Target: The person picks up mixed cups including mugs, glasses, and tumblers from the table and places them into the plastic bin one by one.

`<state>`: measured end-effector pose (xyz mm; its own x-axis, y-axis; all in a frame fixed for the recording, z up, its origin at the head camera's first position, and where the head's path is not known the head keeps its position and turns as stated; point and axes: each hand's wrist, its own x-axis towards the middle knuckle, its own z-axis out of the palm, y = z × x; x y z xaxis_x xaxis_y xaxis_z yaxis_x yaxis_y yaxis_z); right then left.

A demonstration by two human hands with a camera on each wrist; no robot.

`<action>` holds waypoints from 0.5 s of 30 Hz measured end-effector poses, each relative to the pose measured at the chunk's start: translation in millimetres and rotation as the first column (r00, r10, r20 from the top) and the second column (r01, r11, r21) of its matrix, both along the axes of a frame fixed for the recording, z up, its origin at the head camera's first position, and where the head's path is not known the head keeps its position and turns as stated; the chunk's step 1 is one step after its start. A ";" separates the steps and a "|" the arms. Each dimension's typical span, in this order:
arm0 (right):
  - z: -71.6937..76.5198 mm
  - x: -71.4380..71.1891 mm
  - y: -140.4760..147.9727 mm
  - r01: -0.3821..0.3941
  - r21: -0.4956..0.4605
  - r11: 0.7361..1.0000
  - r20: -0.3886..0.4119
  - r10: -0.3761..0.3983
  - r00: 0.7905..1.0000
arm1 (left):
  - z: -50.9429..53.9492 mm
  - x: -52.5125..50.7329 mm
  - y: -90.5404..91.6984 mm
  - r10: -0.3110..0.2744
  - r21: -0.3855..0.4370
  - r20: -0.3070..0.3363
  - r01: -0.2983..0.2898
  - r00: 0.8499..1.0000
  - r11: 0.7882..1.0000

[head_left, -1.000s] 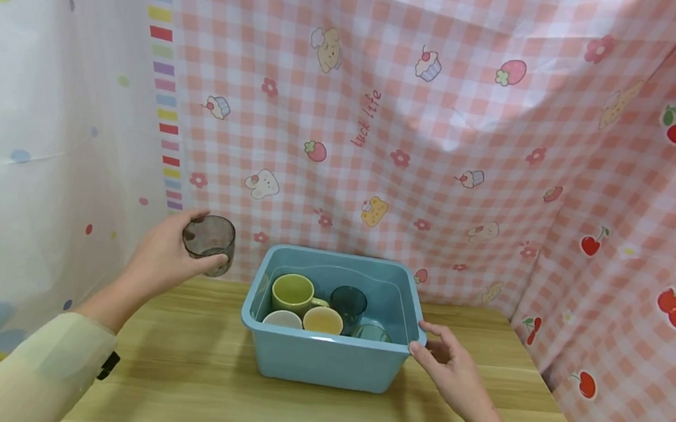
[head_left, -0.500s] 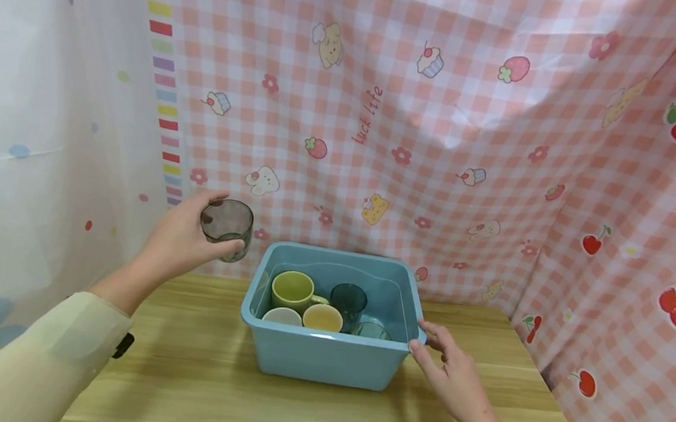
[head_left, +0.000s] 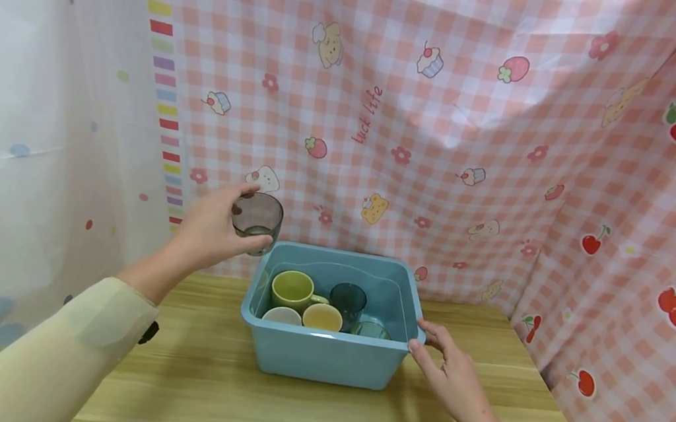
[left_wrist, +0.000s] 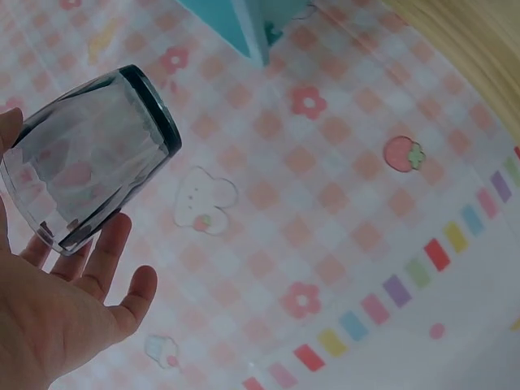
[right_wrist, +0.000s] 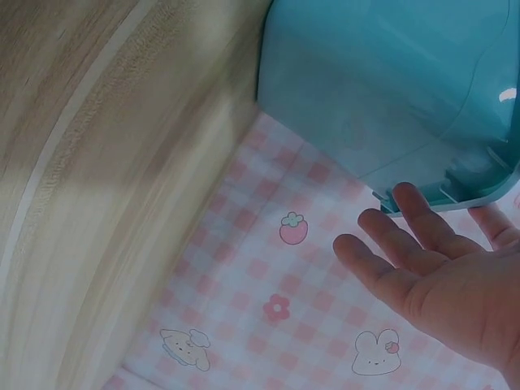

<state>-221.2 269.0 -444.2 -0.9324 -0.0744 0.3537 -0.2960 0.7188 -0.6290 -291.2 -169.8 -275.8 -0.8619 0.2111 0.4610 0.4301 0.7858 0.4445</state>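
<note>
My left hand (head_left: 208, 227) holds a grey see-through drinking glass (head_left: 257, 214) between thumb and fingers, above the left rim of a blue plastic bin (head_left: 326, 356). In the left wrist view the glass (left_wrist: 93, 158) is tilted, its thick dark base pointing away from the palm. My right hand (head_left: 450, 372) touches the bin's front right corner with thumb and fingertips; in the right wrist view its fingers (right_wrist: 390, 244) are fairly straight along the rim. Inside the bin sit a green mug (head_left: 292, 290), a white cup (head_left: 282, 316), a yellow cup (head_left: 323, 317), a dark glass (head_left: 349, 299) and a pale green glass (head_left: 371, 330).
The bin stands on a wooden table (head_left: 194, 372). Pink checked cloth (head_left: 346, 112) hangs close behind it and along the right side. A white patterned curtain (head_left: 53, 116) hangs at the left.
My left hand has moved right and slightly up with the glass, from left of the bin to above its left edge. The right hand and the bin have stayed in place.
</note>
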 end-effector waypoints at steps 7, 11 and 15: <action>-0.2 0.0 0.3 0.012 0.009 1.000 0.010 -0.012 1.000 | 2.4 -2.5 26.8 -0.041 -0.005 0.007 0.041 0.999 0.999; 0.1 0.1 -0.3 0.019 0.008 1.000 0.009 -0.019 1.000 | 1.8 -4.2 46.6 -0.093 0.009 0.012 0.093 0.996 0.996; 0.7 0.8 -0.9 0.019 0.009 1.000 -0.005 -0.019 1.000 | -1.5 -5.5 67.9 -0.131 0.012 0.020 0.130 0.991 0.991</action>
<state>-220.4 268.1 -443.5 -0.9319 -0.0596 0.3577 -0.2852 0.7298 -0.6214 -296.7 -101.9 -277.4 -0.8367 0.3176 0.4461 0.5193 0.7186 0.4625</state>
